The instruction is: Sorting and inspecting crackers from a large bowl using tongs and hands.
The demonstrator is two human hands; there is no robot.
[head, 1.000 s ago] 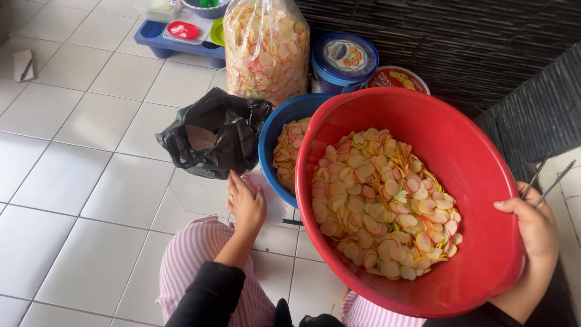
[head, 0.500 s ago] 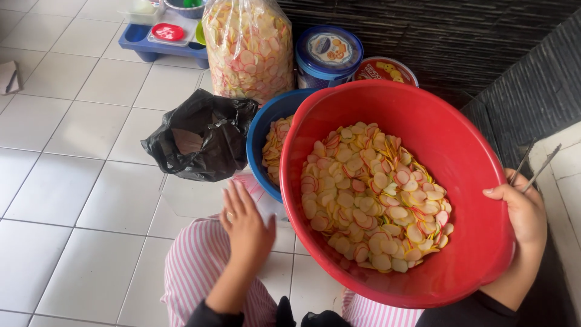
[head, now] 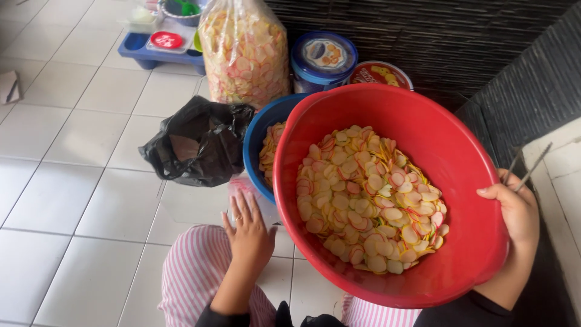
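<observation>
White tiled floor [head: 78, 200], dark woven wall [head: 460, 42], right hand [head: 514, 212] gripping red basin [head: 460, 151], left hand [head: 248, 233] spread loose.

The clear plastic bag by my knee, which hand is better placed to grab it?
Probably the left hand: it is open and lies right over the clear bag, while the right hand grips the red basin rim.

The basin of chips [head: 393, 188] overlaps a second basin [head: 260, 142] on its left. Left of that, a plastic bag [head: 196, 148] lies on the floor [head: 78, 200]. Behind them stand a sack of chips [head: 245, 51] and two tins [head: 324, 57].
</observation>
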